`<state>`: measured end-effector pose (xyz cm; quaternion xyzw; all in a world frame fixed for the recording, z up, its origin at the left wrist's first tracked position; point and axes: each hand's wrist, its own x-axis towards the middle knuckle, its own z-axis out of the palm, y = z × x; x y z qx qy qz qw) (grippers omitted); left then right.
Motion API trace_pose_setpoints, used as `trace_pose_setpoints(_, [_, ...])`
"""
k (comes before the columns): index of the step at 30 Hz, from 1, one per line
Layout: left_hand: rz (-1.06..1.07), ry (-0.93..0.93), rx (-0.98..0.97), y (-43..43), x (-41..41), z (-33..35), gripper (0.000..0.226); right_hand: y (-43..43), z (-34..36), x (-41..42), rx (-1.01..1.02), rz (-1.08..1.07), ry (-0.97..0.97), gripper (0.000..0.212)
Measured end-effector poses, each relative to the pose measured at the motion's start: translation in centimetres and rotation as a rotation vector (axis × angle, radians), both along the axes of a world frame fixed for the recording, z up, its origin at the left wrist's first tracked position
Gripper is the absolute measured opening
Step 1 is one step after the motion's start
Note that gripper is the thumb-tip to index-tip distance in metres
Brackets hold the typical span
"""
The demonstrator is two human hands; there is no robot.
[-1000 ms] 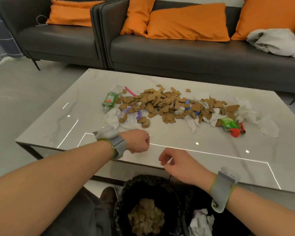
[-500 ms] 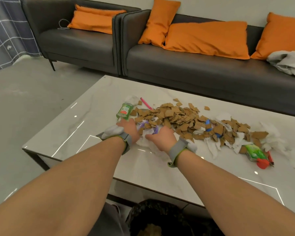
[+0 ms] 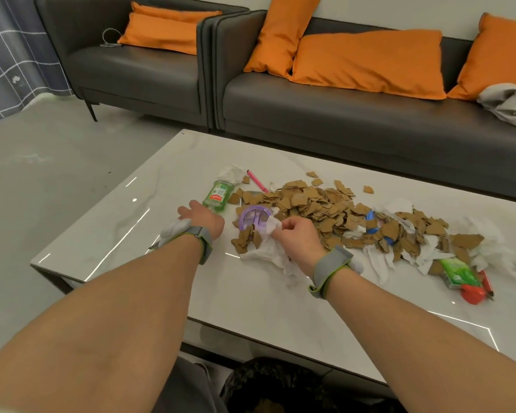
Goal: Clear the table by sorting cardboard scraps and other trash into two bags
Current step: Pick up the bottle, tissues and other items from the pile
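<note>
Right grip (image 3: 298,236) pinches a corner of the white tissue (image 3: 262,255) between thumb and fingertips, at the near left end of the heap. The rest of the tissue lies crumpled on the table (image 3: 125,234) under the wrist. Left grip (image 3: 202,217) rests on the table just beside the green bottle (image 3: 218,194), its fingers stretched leftward and holding nothing that shows.

Cardboard scraps (image 3: 313,204) lie in a broad heap across the middle of the table, mixed with more tissue. A few of them sit on and against the purple lid (image 3: 255,217), which touches the held tissue. Only the top of one black bag (image 3: 280,380) shows below the table's near edge; a second bag cannot be made out.

The step in hand looks like picking non-cardboard trash out of the heap, with most of the sorting left to do. Next, the tissue has to come up free of the scraps leaning on it, perhaps with a shake. It then goes back over the near edge into the trash bag, not the cardboard one.
</note>
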<state>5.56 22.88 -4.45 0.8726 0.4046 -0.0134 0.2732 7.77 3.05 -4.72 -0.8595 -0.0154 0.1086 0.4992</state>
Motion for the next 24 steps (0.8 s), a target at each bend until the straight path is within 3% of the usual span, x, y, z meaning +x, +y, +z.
trace_pose_setpoints(5, [-0.079,0.033,0.072,0.5,0.3,-0.6,0.048,0.5,-0.2,0.2,0.006,-0.005,-0.019,0.013])
trace_pose_setpoints(9, [-0.043,0.015,0.018,0.8,0.5,-0.4,0.046,1.6,-0.7,0.9,-0.072,-0.073,-0.041,0.023])
trace_pose_setpoints(12, [-0.005,-0.058,-0.042,1.1,0.4,-0.1,0.046,2.4,-1.0,1.3,-0.097,-0.043,-0.039,0.026])
trace_pose_setpoints(16, [0.031,-0.189,-0.103,1.3,0.3,1.2,0.047,2.5,-0.7,1.6,-0.002,-0.075,0.084,0.014])
trace_pose_setpoints(20, [0.081,-0.329,-0.156,0.7,-0.1,3.1,0.047,1.7,-0.1,1.0,0.093,-0.07,0.134,0.034])
trace_pose_setpoints(24, [0.085,-0.414,-0.172,-0.5,-1.1,5.0,0.041,0.0,1.3,0.2,0.145,-0.07,0.105,0.02])
